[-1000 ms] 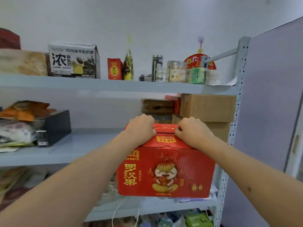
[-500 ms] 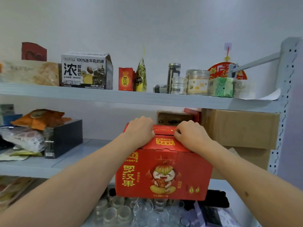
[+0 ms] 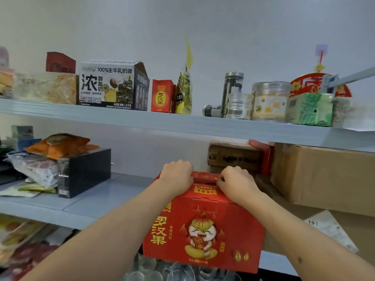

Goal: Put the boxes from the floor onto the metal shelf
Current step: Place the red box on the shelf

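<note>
Hands first: our left hand (image 3: 178, 175) and right hand (image 3: 237, 184) are each curled tight round the red carry handle on top of the red cardboard gift box with yellow characters and a cartoon figure (image 3: 203, 226), so each grip is clenched on that box. It sits at lower centre of the frame, held up in front of the grey metal shelf (image 3: 85, 207); its base seems to hang below the front edge of the middle board, over clear glassware on the level beneath, so we judge it is not yet resting on anything

We take this as the placing step: the box is lifted and being brought to the middle level. A bare stretch of board lies at centre, between the black rectangular box (image 3: 84, 173) at centre left and the large brown cardboard carton (image 3: 324, 175) at right. Next, we judge, the box must rise above the board's lip, go forward into that gap, and be set down flat without knocking the cartons behind
</note>
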